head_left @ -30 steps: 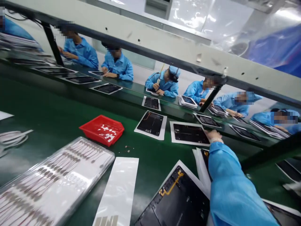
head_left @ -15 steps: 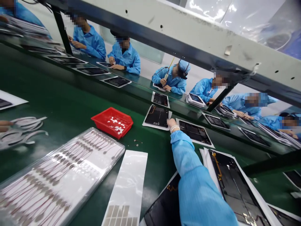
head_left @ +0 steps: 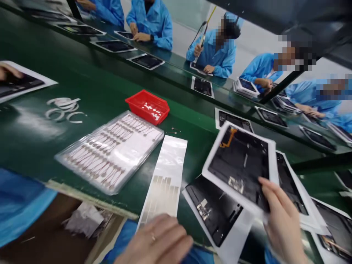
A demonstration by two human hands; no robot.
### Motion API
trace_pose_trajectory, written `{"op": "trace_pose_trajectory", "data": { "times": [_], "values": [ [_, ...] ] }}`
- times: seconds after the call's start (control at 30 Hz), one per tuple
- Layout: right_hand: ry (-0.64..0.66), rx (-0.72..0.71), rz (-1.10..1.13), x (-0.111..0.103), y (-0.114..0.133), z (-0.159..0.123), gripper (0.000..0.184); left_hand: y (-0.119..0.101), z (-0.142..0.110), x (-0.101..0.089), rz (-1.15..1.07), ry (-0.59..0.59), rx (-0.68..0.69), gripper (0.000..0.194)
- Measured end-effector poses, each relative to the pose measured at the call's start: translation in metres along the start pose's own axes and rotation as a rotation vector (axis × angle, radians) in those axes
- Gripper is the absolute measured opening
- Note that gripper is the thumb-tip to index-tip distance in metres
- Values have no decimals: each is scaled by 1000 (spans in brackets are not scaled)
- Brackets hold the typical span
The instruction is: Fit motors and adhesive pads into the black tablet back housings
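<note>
My right hand [head_left: 284, 220] grips the near right edge of a black tablet housing [head_left: 233, 157] with an orange flex cable, which rests on a white backing. It is lifted and tilted above another tablet housing [head_left: 217, 209] on the bench, partly covering it. At the bottom centre is my left hand [head_left: 158, 240], back upward, fingers stretched out and slightly blurred, with nothing visible in it. Just beyond it lies a white strip sheet [head_left: 172, 157] with rows of greyish adhesive pieces. A clear tray [head_left: 118, 189] of small wired discs sits to the left.
A red bin [head_left: 137, 101] holds white scraps. White curved strips [head_left: 63, 104] lie at left, near a neighbour's hand [head_left: 11, 69] on another housing. More housings [head_left: 203, 87] line the conveyor, with co-workers in blue behind. Housings [head_left: 291, 179] also lie at right.
My right hand has taken the tablet housing from beside the conveyor and drawn it back towards me. My left hand has come into view at the bottom. The view has tipped downward.
</note>
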State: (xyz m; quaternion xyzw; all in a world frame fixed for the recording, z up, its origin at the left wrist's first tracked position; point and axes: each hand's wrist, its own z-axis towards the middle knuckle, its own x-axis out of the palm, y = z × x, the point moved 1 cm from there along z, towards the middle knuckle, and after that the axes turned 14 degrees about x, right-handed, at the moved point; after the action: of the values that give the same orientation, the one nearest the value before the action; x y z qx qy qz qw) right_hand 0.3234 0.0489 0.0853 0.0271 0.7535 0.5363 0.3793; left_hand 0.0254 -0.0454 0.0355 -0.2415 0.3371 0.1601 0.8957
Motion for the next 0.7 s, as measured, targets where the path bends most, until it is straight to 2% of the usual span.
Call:
{"op": "trace_pose_trajectory", "data": {
  "times": [0.07, 0.17, 0.23, 0.33, 0.4, 0.5, 0.6, 0.7],
  "values": [
    [-70, -5, -116, -16, -43, -27, 42, 18, -4, -28, 90, -47, -132, 26],
    [74, -102, -376, -26, -75, -40, 50, 47, 2, -51, 185, -52, -242, 20],
    [94, -142, -552, -33, -72, -38, 55, 63, 10, -49, 201, -4, -235, 18],
    [95, -254, -627, -33, -40, -39, 51, 81, 21, -34, 186, 167, -196, 20],
    [241, -412, -596, -15, -11, -49, 42, 90, 25, -25, 173, 271, -219, 24],
    [518, -716, -634, 35, 29, -71, 30, 99, 29, -19, 159, 318, -270, 17],
    [591, -936, -707, 84, 51, -86, 23, 102, 31, -18, 170, 309, -289, 1],
    [580, -1038, -777, 119, 60, -90, 18, 101, 32, -19, 197, 311, -284, 11]
  ]
}}
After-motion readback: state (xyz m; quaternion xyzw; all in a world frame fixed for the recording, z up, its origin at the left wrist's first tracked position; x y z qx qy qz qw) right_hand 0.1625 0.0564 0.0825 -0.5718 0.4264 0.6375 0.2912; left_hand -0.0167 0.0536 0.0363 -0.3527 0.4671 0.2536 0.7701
